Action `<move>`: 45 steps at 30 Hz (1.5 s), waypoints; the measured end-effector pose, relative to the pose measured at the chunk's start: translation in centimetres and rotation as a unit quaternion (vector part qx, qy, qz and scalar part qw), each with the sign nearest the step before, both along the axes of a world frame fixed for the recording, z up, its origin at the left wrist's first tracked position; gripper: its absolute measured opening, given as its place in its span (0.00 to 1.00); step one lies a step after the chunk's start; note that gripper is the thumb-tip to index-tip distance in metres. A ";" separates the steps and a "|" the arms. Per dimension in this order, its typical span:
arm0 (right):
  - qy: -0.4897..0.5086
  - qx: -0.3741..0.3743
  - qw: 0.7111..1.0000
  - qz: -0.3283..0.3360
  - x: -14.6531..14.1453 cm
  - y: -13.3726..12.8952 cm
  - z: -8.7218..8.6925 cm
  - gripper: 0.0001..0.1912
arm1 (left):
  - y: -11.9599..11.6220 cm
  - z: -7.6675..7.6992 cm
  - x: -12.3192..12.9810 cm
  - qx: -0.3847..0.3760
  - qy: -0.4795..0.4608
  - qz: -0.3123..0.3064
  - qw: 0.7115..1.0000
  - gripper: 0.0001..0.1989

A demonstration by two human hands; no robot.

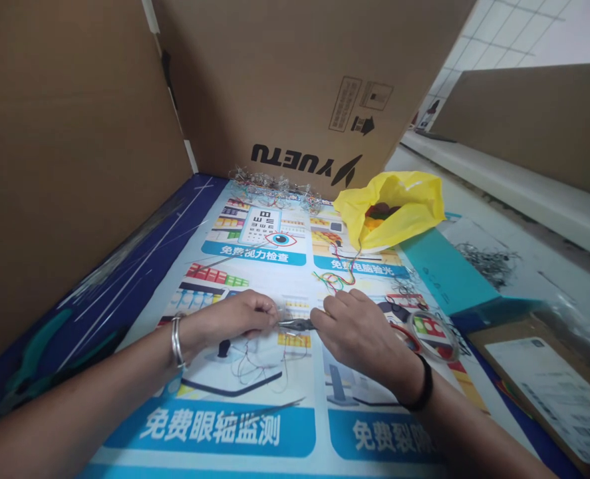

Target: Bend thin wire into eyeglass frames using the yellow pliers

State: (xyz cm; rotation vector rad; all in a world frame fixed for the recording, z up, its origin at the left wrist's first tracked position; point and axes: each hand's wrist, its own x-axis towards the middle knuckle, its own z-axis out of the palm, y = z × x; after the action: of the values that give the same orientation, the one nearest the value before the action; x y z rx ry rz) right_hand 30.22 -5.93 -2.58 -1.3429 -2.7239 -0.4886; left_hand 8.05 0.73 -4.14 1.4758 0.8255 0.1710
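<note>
Over the printed sheet (320, 379), the right hand (353, 330) is closed round the pliers (298, 324), which lie sideways between both hands, nose towards the left hand (242, 315). The left fingers look pinched together right by that nose; I can't tell on what.

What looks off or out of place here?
The YUETU lettering on the rear cardboard panel reads upside down, so the panel seems inverted. A dark, thread-like tangle lies loose beside the teal flap; untidy, possibly just scrap. Nothing looks clearly damaged.
</note>
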 end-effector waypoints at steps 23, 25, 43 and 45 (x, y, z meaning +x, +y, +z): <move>0.171 -0.130 0.971 -0.109 0.0 0.1 -0.9 0.09 | 0.0 0.6 0.1 -0.019 -0.012 0.060 0.998 0.07; 0.192 -0.146 0.964 -0.116 0.0 0.2 -1.1 0.08 | 0.1 0.7 0.1 -0.022 -0.017 0.069 0.997 0.07; 0.200 -0.149 0.961 -0.118 0.1 0.6 -2.0 0.08 | 0.2 0.6 0.0 0.004 0.025 0.080 0.996 0.08; 0.194 -0.143 0.963 -0.119 0.1 0.6 -2.2 0.08 | 0.2 0.5 0.1 0.001 0.032 0.080 0.996 0.08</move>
State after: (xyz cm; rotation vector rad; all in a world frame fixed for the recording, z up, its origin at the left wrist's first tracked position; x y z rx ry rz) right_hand 30.28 -5.36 -4.76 -1.6367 -2.3857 0.1591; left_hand 8.11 0.92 -3.61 1.4228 0.9965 0.2456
